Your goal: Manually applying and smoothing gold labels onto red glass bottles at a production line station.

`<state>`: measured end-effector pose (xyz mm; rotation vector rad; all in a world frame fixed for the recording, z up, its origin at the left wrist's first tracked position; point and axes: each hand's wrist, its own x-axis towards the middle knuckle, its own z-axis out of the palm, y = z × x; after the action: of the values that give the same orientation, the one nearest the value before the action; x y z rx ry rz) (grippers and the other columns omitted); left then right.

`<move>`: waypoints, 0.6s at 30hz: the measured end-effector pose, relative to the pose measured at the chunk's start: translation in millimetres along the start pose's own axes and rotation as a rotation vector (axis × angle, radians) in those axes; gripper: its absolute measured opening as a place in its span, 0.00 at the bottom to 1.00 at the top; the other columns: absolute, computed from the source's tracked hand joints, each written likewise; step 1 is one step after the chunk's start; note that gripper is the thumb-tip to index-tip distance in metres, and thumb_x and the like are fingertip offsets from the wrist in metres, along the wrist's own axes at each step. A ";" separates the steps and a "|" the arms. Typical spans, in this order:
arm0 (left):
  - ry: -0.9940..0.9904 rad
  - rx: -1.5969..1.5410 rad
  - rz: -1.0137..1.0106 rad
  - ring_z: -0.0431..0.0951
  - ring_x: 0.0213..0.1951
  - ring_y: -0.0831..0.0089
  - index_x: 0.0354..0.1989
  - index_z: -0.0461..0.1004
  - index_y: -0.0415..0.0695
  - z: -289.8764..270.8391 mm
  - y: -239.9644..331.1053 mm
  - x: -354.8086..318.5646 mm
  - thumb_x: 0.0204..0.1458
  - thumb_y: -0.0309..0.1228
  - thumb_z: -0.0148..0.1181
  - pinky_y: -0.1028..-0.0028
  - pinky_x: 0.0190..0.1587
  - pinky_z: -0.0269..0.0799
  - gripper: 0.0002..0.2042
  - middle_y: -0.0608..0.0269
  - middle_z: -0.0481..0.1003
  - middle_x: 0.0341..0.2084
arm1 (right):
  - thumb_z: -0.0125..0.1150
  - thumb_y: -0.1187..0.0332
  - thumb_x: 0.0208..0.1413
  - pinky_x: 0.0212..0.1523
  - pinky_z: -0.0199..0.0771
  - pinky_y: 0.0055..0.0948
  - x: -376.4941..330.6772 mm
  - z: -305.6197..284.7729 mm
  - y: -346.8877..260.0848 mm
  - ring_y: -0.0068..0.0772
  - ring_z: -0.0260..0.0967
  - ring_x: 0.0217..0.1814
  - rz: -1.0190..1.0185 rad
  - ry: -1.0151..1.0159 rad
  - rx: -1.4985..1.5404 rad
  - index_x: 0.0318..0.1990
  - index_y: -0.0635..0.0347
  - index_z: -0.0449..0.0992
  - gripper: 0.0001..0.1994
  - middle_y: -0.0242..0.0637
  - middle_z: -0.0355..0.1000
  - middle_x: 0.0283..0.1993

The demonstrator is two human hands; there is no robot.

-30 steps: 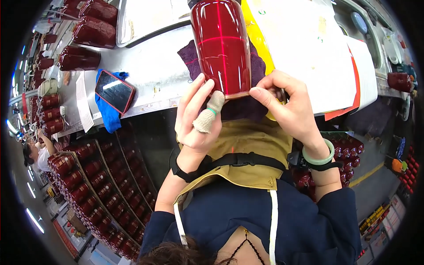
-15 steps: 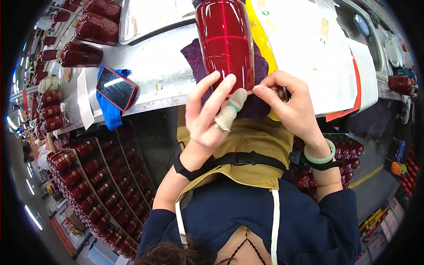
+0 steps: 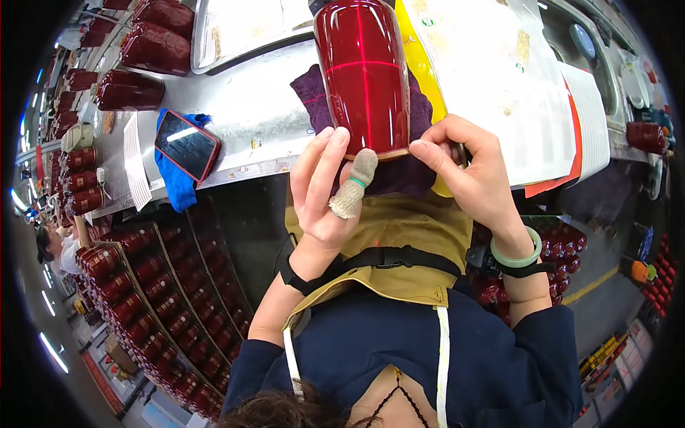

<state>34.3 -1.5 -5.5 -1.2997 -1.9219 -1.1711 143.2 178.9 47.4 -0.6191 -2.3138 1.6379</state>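
Observation:
A glossy dark red vase-shaped vessel [image 3: 367, 93] lies on a folded purple cloth [image 3: 308, 93], its near rim facing me. Two thin bright red lines of light cross on its surface. My left hand [image 3: 325, 189] is at the near left edge, its long fingers stretched out with the tips by the vessel. A grey knitted cover with a green band [image 3: 357, 178] sheathes its thumb, which is at the near rim. At the near right corner, my right hand [image 3: 467, 164] has thumb and bent forefinger close together; its other fingers curl under, hiding whatever they hold.
On the metal table, a phone [image 3: 188, 146] rests on a blue cloth [image 3: 175, 187], with a metal tray [image 3: 203, 60] and more red vessels [image 3: 128, 90] beyond. White sheets [image 3: 506, 93] cover a yellow edge at right. Racks of red vessels [image 3: 153, 314] stand below left; a person [image 3: 66, 246] is beyond.
My left hand has shifted slightly left and its thumb has moved left along the near rim. A fine pale line low on the vessel no longer shows. My right hand stays almost still.

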 end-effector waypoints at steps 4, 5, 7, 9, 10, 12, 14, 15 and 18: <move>-0.075 0.074 0.033 0.80 0.55 0.49 0.47 0.81 0.30 0.9 5.2 6.4 0.47 0.14 0.72 0.59 0.55 0.81 0.17 0.46 0.81 0.51 | 0.72 0.71 0.59 0.32 0.65 0.27 0.0 1.4 1.1 0.22 0.63 0.28 -0.013 0.007 0.007 0.33 0.67 0.81 0.08 0.33 0.73 0.27; -0.044 0.003 -0.021 0.81 0.53 0.49 0.45 0.81 0.31 1.8 4.8 6.9 0.46 0.14 0.73 0.59 0.54 0.81 0.16 0.46 0.82 0.50 | 0.72 0.71 0.59 0.32 0.65 0.27 -0.2 1.8 0.9 0.22 0.63 0.28 -0.013 0.007 0.011 0.32 0.67 0.81 0.08 0.33 0.73 0.27; -0.022 -0.040 -0.043 0.84 0.50 0.50 0.44 0.82 0.31 3.5 1.0 6.2 0.44 0.14 0.76 0.61 0.52 0.83 0.16 0.48 0.83 0.47 | 0.72 0.70 0.59 0.31 0.65 0.27 -0.8 3.0 0.5 0.22 0.63 0.27 -0.028 0.000 0.000 0.32 0.67 0.80 0.09 0.33 0.73 0.27; 0.069 -0.125 -0.160 0.84 0.51 0.51 0.43 0.82 0.29 8.9 0.0 2.4 0.46 0.13 0.74 0.62 0.52 0.84 0.15 0.47 0.83 0.46 | 0.72 0.70 0.58 0.30 0.64 0.26 -1.0 4.8 0.0 0.21 0.62 0.26 -0.071 0.020 0.014 0.32 0.67 0.79 0.09 0.32 0.72 0.26; 0.119 -0.166 -0.228 0.85 0.50 0.51 0.39 0.82 0.30 11.9 0.4 0.3 0.46 0.14 0.73 0.62 0.49 0.85 0.11 0.49 0.84 0.45 | 0.72 0.70 0.58 0.30 0.64 0.26 -0.8 5.8 -0.2 0.21 0.62 0.26 -0.065 0.012 0.006 0.32 0.67 0.79 0.09 0.32 0.72 0.26; 0.112 -0.161 -0.267 0.85 0.50 0.50 0.40 0.82 0.30 9.4 -2.8 -2.2 0.46 0.13 0.72 0.61 0.50 0.85 0.12 0.49 0.84 0.45 | 0.72 0.71 0.58 0.29 0.63 0.26 -0.5 7.6 -0.3 0.21 0.61 0.26 -0.094 0.025 0.021 0.32 0.67 0.79 0.09 0.32 0.71 0.26; 0.040 -0.058 -0.119 0.85 0.51 0.49 0.43 0.81 0.29 5.2 -4.8 -3.0 0.46 0.11 0.70 0.61 0.51 0.85 0.14 0.48 0.83 0.46 | 0.72 0.71 0.58 0.29 0.63 0.25 -0.2 8.7 0.0 0.20 0.60 0.26 -0.110 0.018 0.000 0.32 0.66 0.79 0.09 0.31 0.71 0.26; 0.002 -0.032 -0.083 0.84 0.51 0.49 0.44 0.80 0.29 3.0 -5.5 -2.6 0.45 0.11 0.68 0.61 0.50 0.85 0.15 0.48 0.83 0.48 | 0.72 0.71 0.58 0.29 0.63 0.25 0.0 8.8 0.2 0.20 0.60 0.26 -0.110 0.020 -0.007 0.32 0.66 0.79 0.09 0.31 0.71 0.26; -0.059 0.014 -0.020 0.83 0.51 0.53 0.50 0.80 0.26 -2.2 -3.5 -0.7 0.45 0.10 0.72 0.64 0.53 0.82 0.21 0.44 0.82 0.49 | 0.72 0.71 0.58 0.28 0.63 0.26 0.2 8.7 0.6 0.20 0.60 0.25 -0.106 0.028 -0.014 0.32 0.66 0.79 0.08 0.31 0.71 0.26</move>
<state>31.2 -4.4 -6.3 -1.3238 -1.9861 -1.1385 139.4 171.9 43.8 -0.5095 -2.2983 1.5568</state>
